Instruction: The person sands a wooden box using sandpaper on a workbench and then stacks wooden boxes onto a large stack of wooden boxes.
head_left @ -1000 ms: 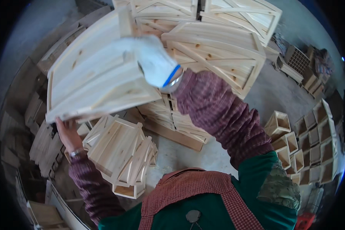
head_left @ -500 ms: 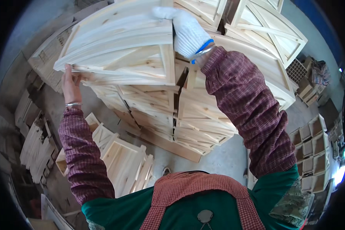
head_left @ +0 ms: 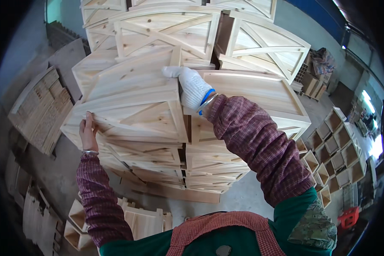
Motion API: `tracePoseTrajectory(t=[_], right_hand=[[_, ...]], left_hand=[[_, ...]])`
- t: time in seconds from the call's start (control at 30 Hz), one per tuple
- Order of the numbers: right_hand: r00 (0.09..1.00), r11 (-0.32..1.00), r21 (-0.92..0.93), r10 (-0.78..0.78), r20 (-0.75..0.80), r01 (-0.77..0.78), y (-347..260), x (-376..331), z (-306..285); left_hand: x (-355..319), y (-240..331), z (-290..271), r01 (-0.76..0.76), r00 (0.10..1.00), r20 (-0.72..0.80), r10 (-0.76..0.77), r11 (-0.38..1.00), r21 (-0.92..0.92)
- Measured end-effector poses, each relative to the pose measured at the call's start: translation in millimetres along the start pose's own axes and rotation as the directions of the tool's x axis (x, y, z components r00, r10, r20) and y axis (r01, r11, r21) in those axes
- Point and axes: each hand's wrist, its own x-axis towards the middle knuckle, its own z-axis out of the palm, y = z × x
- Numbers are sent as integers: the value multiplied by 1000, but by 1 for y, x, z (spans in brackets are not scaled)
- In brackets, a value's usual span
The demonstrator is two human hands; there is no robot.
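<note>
A pale wooden crate (head_left: 136, 121), with slanting braces on its front and a recessed panel on top, sits on a tall stack of similar crates (head_left: 149, 164). My left hand (head_left: 88, 131) is bare and grips its front left corner with the fingertips. My right hand (head_left: 193, 88), in a white knit glove with a blue cuff, grips the crate's right side, the thumb over the upper edge. Its other fingers are partly hidden. Close by on the right stands a neighbouring crate (head_left: 256, 85).
More braced crates (head_left: 166, 32) are stacked behind. Wooden slats (head_left: 42, 111) lie in a pile at left. Open box frames (head_left: 337, 149) stand at right, near a red plastic object (head_left: 348, 217). Wooden pieces (head_left: 143, 222) are low at front left.
The crate has come down onto the stack, with both my hands still on it. My view has tilted up, showing more of the crates behind.
</note>
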Motion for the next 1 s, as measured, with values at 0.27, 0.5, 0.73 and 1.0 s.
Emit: tracePoseTrajectory(t=[0.27, 0.5, 0.73, 1.0], right_hand=[[1000, 999, 37, 23, -13, -22, 2, 20, -10], [996, 987, -153, -68, -65, 57, -4, 20, -19], [867, 486, -759, -455, 202, 432, -103, -113, -68], [300, 328, -816, -933, -200, 477, -221, -186, -315]], left_hand=[[18, 7, 7, 50, 997, 45, -55, 992, 112], [7, -4, 19, -14, 1000, 24, 9, 983, 184], [9, -20, -6, -18, 999, 46, 9, 982, 188], [-45, -32, 11, 12, 997, -74, 1, 984, 180]])
